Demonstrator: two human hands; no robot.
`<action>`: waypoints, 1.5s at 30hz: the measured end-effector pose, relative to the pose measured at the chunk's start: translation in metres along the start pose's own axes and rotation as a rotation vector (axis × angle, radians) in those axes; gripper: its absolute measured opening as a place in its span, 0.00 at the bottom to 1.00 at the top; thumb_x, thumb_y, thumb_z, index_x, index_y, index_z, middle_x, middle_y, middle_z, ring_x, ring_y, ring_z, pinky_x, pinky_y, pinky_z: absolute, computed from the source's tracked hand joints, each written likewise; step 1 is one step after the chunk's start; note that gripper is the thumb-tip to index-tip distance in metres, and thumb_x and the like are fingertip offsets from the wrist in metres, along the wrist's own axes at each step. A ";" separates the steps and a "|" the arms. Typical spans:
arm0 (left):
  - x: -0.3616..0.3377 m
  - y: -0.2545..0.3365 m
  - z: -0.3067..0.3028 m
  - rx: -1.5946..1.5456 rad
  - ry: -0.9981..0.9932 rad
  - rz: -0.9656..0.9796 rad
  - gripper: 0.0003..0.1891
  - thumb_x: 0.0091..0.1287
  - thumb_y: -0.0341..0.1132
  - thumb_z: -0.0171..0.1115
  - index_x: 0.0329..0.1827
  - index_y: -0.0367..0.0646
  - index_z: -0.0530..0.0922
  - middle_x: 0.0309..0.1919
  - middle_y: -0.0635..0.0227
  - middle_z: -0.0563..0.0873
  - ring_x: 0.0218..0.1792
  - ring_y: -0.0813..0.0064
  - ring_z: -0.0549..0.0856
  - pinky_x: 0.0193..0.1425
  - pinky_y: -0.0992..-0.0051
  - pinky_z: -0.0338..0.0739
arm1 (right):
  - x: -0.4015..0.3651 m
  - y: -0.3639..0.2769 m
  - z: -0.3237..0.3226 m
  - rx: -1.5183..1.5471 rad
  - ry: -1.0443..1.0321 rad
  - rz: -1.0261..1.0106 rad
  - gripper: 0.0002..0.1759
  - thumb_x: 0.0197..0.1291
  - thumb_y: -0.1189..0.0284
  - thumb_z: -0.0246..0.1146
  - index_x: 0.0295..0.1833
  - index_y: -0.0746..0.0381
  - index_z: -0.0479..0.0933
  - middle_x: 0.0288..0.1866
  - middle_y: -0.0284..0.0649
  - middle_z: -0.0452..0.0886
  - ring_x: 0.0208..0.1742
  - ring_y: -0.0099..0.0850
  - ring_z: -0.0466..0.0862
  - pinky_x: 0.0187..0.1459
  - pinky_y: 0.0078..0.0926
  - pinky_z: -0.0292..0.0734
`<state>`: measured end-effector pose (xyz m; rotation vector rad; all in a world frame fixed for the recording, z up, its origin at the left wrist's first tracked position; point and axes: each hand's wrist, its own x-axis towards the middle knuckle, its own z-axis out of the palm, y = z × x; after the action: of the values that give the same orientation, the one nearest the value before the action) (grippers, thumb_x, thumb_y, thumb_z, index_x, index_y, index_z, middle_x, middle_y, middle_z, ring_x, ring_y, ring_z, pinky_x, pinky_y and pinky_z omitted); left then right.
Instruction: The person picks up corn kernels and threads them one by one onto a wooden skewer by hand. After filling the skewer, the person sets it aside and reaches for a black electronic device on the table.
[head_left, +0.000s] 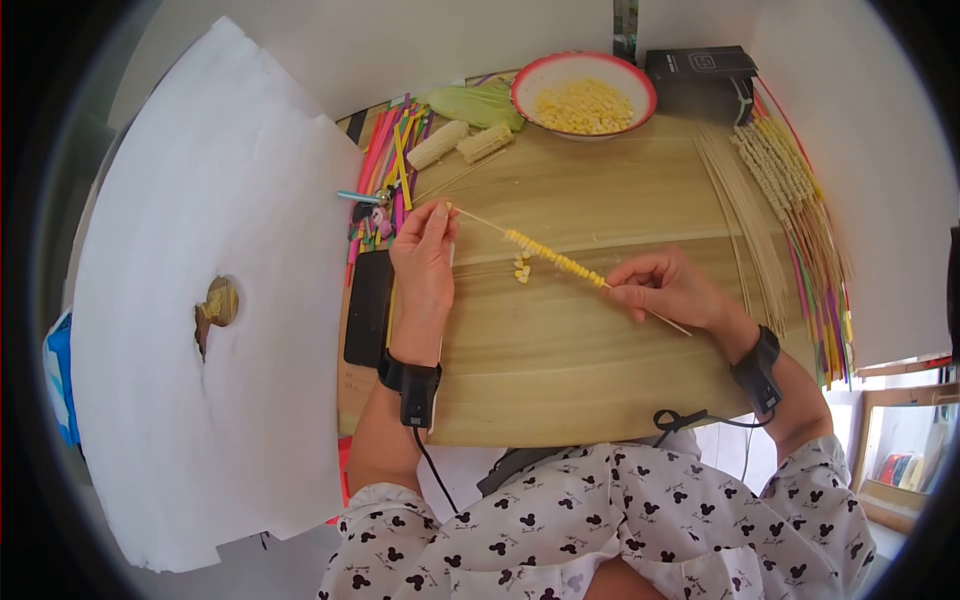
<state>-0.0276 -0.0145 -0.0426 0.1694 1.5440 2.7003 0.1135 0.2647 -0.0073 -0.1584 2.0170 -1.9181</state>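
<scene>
A thin wooden skewer slants across the middle of the head view, with a row of yellow corn kernels [553, 257] threaded along it. My right hand [665, 288] pinches the skewer just below that row, and the bare lower end sticks out past the fingers. At the upper tip of the skewer, the thumb and fingers of my left hand [425, 255] are closed on a small pale-yellow corn kernel [450, 207]. Several loose kernels [522, 268] lie on the wooden board [560, 370] beneath the skewer.
A red-rimmed bowl [648, 112] of kernels stands at the back. Stripped cobs [437, 145] and a green husk [475, 103] lie beside it. At left are colourful strips [384, 150] and a black phone [369, 308]; at right, bare skewers [745, 225] and finished-looking kernel skewers [778, 165].
</scene>
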 end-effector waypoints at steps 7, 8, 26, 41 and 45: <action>-0.001 0.000 0.000 -0.002 -0.004 -0.019 0.11 0.67 0.28 0.64 0.50 0.33 0.81 0.41 0.64 0.85 0.39 0.81 0.82 0.46 0.83 0.77 | 0.000 0.001 0.001 0.054 0.007 0.001 0.08 0.66 0.75 0.63 0.46 0.66 0.81 0.30 0.28 0.80 0.26 0.14 0.76 0.29 0.12 0.71; -0.001 0.001 -0.001 0.000 -0.012 -0.046 0.11 0.67 0.28 0.64 0.50 0.34 0.81 0.41 0.64 0.86 0.39 0.81 0.82 0.45 0.83 0.77 | -0.001 0.001 0.001 0.063 0.014 0.007 0.08 0.66 0.75 0.63 0.47 0.66 0.81 0.30 0.29 0.80 0.26 0.14 0.76 0.30 0.12 0.71; 0.000 -0.001 -0.005 -0.258 -0.065 -0.249 0.10 0.69 0.29 0.61 0.51 0.37 0.79 0.39 0.66 0.85 0.39 0.76 0.84 0.46 0.76 0.81 | 0.000 0.004 0.002 0.083 0.027 0.008 0.08 0.65 0.74 0.64 0.48 0.64 0.82 0.28 0.29 0.80 0.25 0.14 0.76 0.27 0.12 0.70; 0.000 0.000 -0.003 -0.300 -0.103 -0.251 0.08 0.69 0.28 0.61 0.50 0.38 0.78 0.40 0.65 0.84 0.42 0.75 0.84 0.47 0.75 0.82 | 0.002 0.007 0.001 0.040 0.052 0.018 0.08 0.65 0.74 0.64 0.47 0.65 0.82 0.28 0.28 0.80 0.24 0.13 0.75 0.26 0.10 0.68; -0.001 0.000 -0.004 -0.292 -0.107 -0.245 0.09 0.69 0.28 0.61 0.51 0.37 0.78 0.40 0.65 0.84 0.42 0.75 0.84 0.48 0.75 0.82 | 0.001 0.006 0.000 0.029 0.054 0.027 0.07 0.67 0.73 0.63 0.46 0.65 0.81 0.27 0.27 0.78 0.25 0.13 0.73 0.27 0.11 0.67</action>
<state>-0.0273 -0.0182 -0.0449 0.1071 1.0499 2.6314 0.1134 0.2648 -0.0139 -0.0730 2.0142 -1.9535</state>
